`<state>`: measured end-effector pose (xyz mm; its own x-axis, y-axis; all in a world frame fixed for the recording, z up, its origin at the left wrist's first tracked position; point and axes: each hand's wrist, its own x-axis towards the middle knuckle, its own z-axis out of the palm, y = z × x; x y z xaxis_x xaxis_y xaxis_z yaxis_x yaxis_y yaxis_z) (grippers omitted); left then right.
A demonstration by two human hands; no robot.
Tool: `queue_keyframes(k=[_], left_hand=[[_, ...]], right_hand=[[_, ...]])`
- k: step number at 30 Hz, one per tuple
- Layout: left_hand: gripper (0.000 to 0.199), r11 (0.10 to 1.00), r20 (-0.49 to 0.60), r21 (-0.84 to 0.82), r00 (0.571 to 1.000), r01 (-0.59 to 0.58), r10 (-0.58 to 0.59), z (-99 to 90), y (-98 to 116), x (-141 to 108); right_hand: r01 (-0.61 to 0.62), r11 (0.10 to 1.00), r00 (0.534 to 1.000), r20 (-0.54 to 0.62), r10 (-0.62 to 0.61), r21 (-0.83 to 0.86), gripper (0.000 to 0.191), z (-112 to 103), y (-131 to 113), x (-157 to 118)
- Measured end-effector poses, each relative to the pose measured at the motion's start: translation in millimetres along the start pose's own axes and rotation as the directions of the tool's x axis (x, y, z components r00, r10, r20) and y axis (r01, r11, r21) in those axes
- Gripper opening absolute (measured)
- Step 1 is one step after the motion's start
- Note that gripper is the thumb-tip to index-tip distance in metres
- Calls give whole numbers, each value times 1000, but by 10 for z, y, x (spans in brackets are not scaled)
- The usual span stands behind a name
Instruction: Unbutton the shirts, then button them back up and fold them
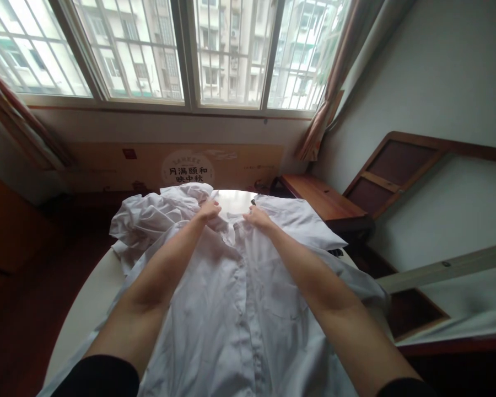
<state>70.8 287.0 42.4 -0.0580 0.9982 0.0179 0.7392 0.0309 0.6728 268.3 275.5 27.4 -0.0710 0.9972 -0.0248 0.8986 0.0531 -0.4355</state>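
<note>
A white button-front shirt point(206, 292) lies spread over a round white table point(86, 309), its collar end away from me and its placket running down the middle. At the neckline, my left hand point(210, 209) is closed on the cloth left of the opening. Opposite it, my right hand point(258, 216) pinches the cloth right of the opening. A bare patch of glossy tabletop shows between and beyond my hands. Bunched white cloth point(152, 215) is heaped at the far left, and a flatter folded white piece point(301, 218) lies at the far right.
Behind the table, a printed orange box point(136, 160) stands under the barred window point(231, 55). A brown wooden side table point(318, 193) is at the back right, near a leaning wooden frame point(397, 165). Curtains point(320, 129) hang at both sides.
</note>
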Motion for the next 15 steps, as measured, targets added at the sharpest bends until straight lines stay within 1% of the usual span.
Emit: queue_keyframes(k=[1, 2, 3, 4, 6, 7, 8, 9, 12, 14, 15], left_hand=[[34, 1000, 56, 10, 998, -29, 29, 13, -51, 11], [40, 995, 120, 36, 989, -91, 86, 18, -99, 18], [45, 979, 186, 81, 967, -189, 171, 17, -143, 25], [49, 940, 251, 142, 930, -311, 270, 9, -178, 34], [51, 791, 373, 284, 822, -542, 430, -25, -213, 63], [49, 715, 410, 345, 783, -608, 469, -47, -210, 80], [44, 670, 424, 387, 768, -633, 480, -70, -193, 97], [37, 651, 434, 413, 766, -637, 474, -94, -165, 111], [17, 651, 443, 452, 787, -610, 430, -179, -43, 133], [14, 649, 445, 474, 797, -596, 408, -255, 28, 135], [14, 651, 439, 481, 804, -587, 400, -298, 55, 137]], right_hand=[[17, 1000, 999, 27, -17, 1, 51, 9, 43, 22], [52, 999, 998, 42, -52, 7, 51, 3, 90, 39], [102, 995, 993, 51, -103, 17, 50, -19, 138, 53], [164, 986, 984, 64, -165, 23, 48, -52, 184, 66], [308, 951, 945, 113, -306, 0, 45, -137, 262, 90], [367, 930, 923, 137, -359, -33, 43, -180, 290, 101], [405, 911, 908, 152, -391, -78, 43, -218, 307, 111], [420, 899, 903, 156, -400, -128, 44, -248, 313, 121], [411, 876, 908, 194, -370, -252, 51, -302, 277, 154], [410, 861, 906, 245, -346, -301, 45, -339, 235, 192], [415, 857, 904, 249, -348, -306, 39, -366, 219, 217]])
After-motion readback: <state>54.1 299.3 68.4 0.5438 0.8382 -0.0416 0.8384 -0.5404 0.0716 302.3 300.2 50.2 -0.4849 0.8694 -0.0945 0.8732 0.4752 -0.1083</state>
